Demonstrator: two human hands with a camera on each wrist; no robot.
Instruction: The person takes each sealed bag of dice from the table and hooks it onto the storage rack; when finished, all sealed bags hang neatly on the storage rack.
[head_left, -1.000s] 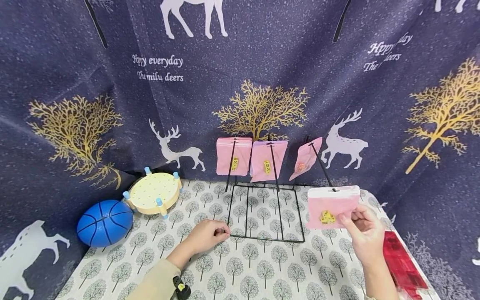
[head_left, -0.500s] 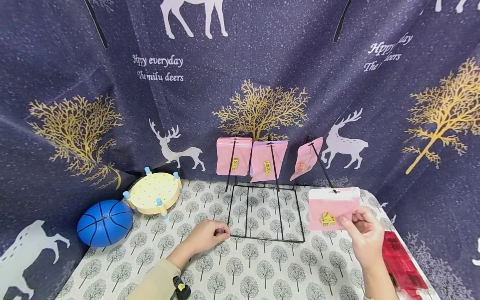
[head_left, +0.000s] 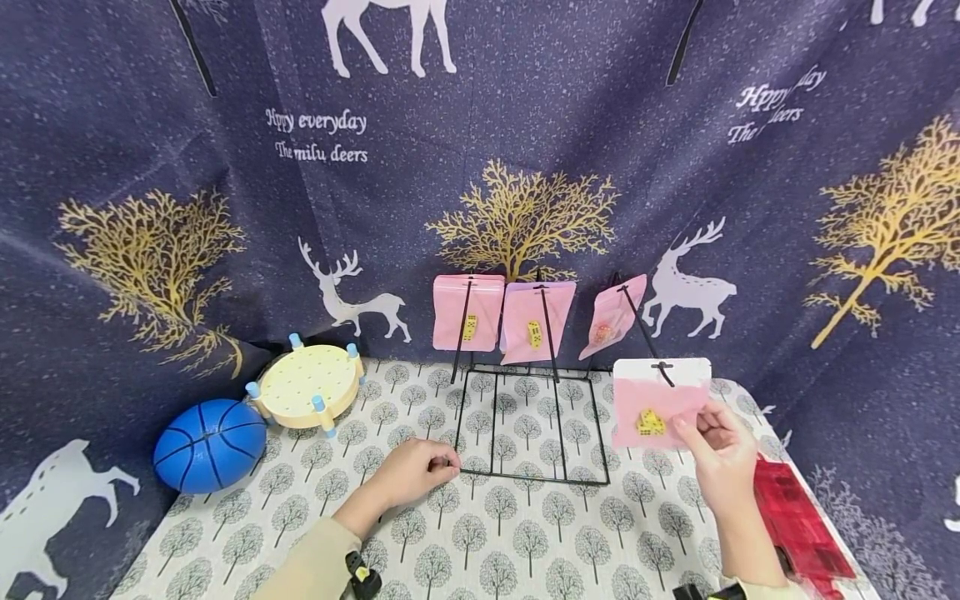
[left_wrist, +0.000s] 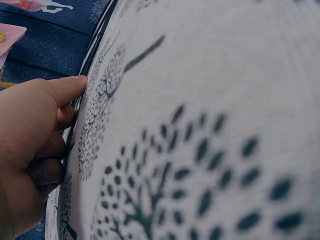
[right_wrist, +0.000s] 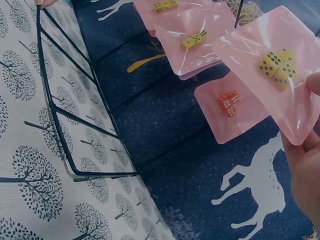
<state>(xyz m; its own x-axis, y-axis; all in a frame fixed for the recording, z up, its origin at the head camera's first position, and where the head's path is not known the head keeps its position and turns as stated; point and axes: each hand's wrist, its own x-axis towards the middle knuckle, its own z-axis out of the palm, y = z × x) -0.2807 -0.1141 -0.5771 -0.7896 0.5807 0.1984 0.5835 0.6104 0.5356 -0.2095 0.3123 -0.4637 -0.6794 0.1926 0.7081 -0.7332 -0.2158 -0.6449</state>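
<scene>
My right hand pinches the right edge of a pink resealable pouch with yellow dice inside. The tip of a black prong pokes out in front of this pouch through its hang hole. My left hand, fingers curled, holds the front left corner of the black wire display rack. Behind, a pink pouch with yellow dice hangs on the left prong and another such pouch on the middle one. Further back on the right prong hangs a tilted pouch with orange-red dice.
On the left of the table stand a blue ball and a round cream tray with light blue pegs. Red packaging lies by the right edge. A dark blue curtain with deer prints closes off the back.
My right hand has moved the pouch slightly up and left, and the prong tip now sticks out in front of it. My left hand has stayed at the rack's corner.
</scene>
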